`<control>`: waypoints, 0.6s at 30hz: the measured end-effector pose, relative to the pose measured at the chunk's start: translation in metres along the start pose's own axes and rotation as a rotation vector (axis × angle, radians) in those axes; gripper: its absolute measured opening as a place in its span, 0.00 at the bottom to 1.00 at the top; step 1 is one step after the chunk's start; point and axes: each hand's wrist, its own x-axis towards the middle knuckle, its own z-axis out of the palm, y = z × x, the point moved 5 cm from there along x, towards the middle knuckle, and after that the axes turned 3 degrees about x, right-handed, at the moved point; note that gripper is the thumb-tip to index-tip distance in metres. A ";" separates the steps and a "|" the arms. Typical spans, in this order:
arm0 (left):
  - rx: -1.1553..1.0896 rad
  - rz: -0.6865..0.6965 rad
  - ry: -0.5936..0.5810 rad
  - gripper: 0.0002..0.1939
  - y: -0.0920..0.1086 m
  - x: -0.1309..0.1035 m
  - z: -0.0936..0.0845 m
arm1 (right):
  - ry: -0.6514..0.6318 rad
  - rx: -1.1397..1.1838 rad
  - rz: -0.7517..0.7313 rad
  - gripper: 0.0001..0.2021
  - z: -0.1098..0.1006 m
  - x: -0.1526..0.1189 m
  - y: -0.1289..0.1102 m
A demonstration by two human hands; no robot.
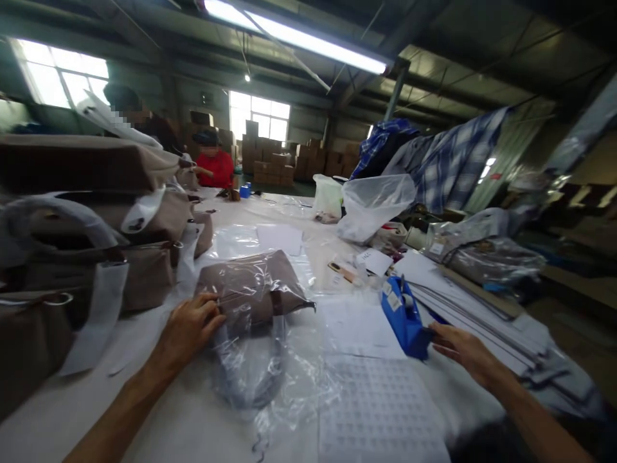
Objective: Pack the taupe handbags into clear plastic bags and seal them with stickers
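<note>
Dim hall up top, and the tube light (299, 40) cuts across the roof as a hard white bar, blown out along its length. Windows (62, 80) at far left and the back window (260, 116) burn white too, no detail in them. The table (159, 386) catches that light and reads pale, nearly washed out. Glare runs over the plastic wrap (255, 283) in bright streaks. Soft shadow sits under the left hand (187, 331). The right hand (463, 350) is smeared by motion. Strong wide-angle bending: roof beams curve, the edges stretch, and the bags (72, 257) at left go soft and dark
</note>
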 end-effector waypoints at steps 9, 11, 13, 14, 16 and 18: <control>-0.073 0.118 -0.084 0.13 -0.004 0.012 0.011 | 0.070 0.004 0.012 0.21 0.017 0.014 0.006; -0.085 0.117 -0.126 0.13 -0.003 0.013 0.016 | 0.118 0.001 0.004 0.21 0.021 0.015 0.006; -0.070 0.102 -0.153 0.12 -0.001 0.015 0.018 | 0.168 0.006 -0.015 0.20 0.023 0.014 0.005; -0.062 0.092 -0.165 0.12 0.002 0.015 0.018 | 0.186 0.010 -0.031 0.20 0.023 0.012 0.003; -0.054 0.065 -0.187 0.10 0.008 0.014 0.016 | 0.210 0.026 -0.070 0.19 0.022 0.005 0.001; -0.053 0.031 -0.201 0.07 0.015 0.012 0.011 | 0.234 0.002 -0.143 0.17 0.020 -0.003 -0.003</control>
